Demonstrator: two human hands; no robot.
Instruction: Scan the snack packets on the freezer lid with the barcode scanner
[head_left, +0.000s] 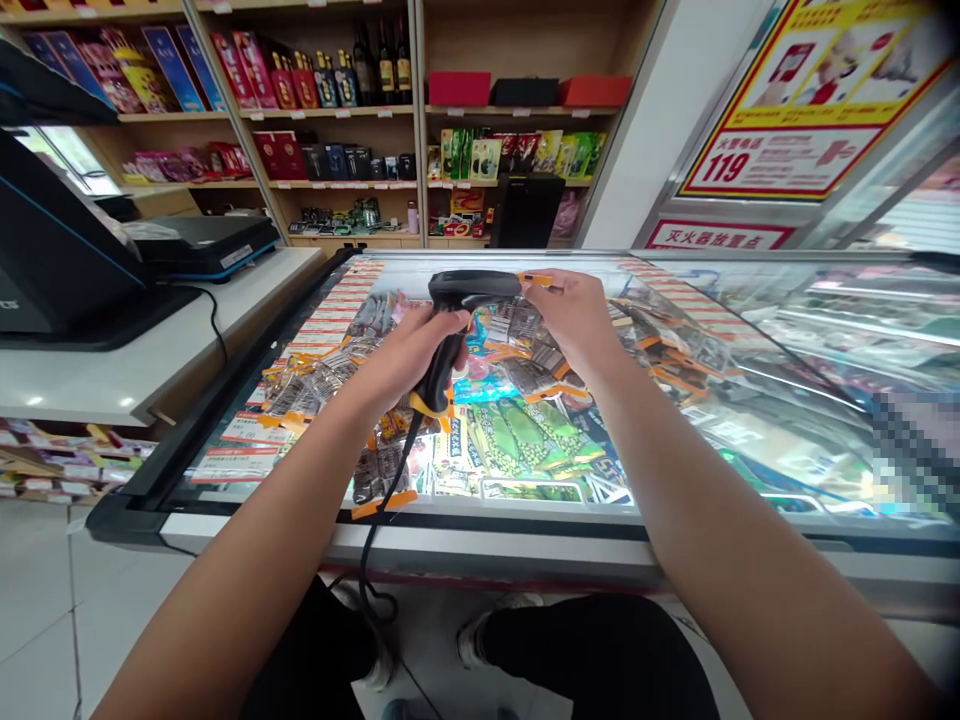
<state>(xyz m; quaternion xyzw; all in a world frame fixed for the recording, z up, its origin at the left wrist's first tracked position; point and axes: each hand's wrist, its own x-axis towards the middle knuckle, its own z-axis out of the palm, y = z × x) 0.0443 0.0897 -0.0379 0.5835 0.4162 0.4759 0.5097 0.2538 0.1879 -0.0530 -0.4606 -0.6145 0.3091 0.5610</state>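
Observation:
My left hand [433,338] is wrapped around the handle of a black barcode scanner [480,287], its head pointing right. A black cable [401,465] hangs from the handle's yellow base. My right hand [574,310] is closed in a pinch on a small orange tag [534,279] right by the scanner's head. Whether a packet hangs from that tag is hidden. Under both hands, dark snack packets [322,380] with orange tags lie on the glass top of a chest freezer [517,540]. Green frozen-treat packs [517,430] show through the glass.
On the left, a counter [82,385] carries a black checkout terminal [60,240] and a flat black device [206,240]. Shelves [330,112] with bottles, boxes and bags stand behind. A red and yellow fire notice [780,160] hangs at the right. The cable drops past the freezer's front edge.

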